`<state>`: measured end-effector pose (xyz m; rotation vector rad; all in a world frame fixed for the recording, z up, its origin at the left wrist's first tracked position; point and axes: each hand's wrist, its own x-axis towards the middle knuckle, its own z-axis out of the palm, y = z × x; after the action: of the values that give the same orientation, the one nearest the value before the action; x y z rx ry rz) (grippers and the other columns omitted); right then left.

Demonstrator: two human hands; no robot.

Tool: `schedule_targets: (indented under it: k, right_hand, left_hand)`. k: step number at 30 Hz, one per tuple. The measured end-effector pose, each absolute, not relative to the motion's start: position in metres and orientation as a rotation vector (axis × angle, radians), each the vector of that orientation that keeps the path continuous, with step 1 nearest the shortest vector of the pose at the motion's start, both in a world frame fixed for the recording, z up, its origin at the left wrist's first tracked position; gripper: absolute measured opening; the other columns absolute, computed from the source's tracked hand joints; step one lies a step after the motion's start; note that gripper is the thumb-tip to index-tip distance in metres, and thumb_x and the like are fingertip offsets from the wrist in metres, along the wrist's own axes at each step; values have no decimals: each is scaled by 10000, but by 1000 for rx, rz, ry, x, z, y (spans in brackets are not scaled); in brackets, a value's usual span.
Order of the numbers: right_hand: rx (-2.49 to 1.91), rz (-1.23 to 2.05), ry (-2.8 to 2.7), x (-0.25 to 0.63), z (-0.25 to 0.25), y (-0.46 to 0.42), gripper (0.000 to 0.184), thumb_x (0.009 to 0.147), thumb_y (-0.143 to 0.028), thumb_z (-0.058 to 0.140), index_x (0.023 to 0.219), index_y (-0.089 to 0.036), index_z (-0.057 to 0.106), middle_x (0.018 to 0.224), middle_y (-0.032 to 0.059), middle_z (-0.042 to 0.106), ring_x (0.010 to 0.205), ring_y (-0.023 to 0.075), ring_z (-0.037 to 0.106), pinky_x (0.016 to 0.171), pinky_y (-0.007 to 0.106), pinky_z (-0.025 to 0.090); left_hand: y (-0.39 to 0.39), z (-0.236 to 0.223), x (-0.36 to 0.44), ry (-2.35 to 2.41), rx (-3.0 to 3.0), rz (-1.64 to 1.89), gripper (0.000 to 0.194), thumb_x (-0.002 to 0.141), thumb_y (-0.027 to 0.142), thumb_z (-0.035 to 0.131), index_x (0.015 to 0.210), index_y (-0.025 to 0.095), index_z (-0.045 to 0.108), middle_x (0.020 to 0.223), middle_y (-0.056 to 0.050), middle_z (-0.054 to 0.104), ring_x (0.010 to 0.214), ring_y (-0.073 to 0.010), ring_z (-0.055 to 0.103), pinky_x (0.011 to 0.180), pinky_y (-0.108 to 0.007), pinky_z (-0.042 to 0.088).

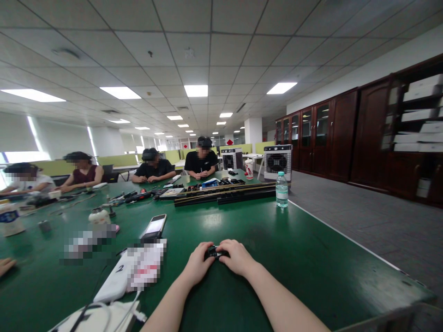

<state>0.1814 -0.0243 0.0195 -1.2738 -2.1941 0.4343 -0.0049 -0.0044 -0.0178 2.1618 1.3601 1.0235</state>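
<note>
Both hands meet over the green table (304, 249), around a small black object with a shiny, lighter part (216, 252). My left hand (200, 263) has its fingers curled round the left end, and my right hand (238, 259) grips the right end with thumb and fingers. The fingers cover much of the piece, so its kind cannot be made out. It is at or just above the tabletop. Left of my hands lie a white power bank marked 2 (116, 276), a blurred pinkish-white packet (147, 267) and a phone (156, 226).
Long black rails (238, 193) lie across the table ahead, with tools and parts behind them. A water bottle (281, 190) stands near the right edge. White cables (133, 311) run at lower left. Several people sit around the table; another person's hand (7, 266) shows at far left.
</note>
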Motion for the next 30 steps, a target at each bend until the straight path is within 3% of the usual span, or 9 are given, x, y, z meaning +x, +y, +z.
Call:
schedule_targets:
  k: [11, 30]
  right_hand:
    - [-1311, 692, -1908, 191, 10, -13, 433, 665, -184, 635, 1098, -191, 638, 1041, 68, 685, 990, 208, 623, 912, 318, 456]
    - [-1306, 695, -1892, 191, 11, -13, 405, 662, -164, 633, 1066, -198, 641, 1031, 62, 691, 983, 203, 631, 906, 321, 464]
  left_hand:
    - [-5, -18, -4, 1467, 2148, 937, 452, 769, 151, 508, 1220, 164, 548, 1240, -103, 571, 1161, -219, 532, 1031, -345, 390]
    - [-7, -15, -5, 1465, 2176, 936, 417, 751, 169, 537, 1166, 137, 569, 1172, -123, 584, 1119, -234, 540, 1015, -362, 389]
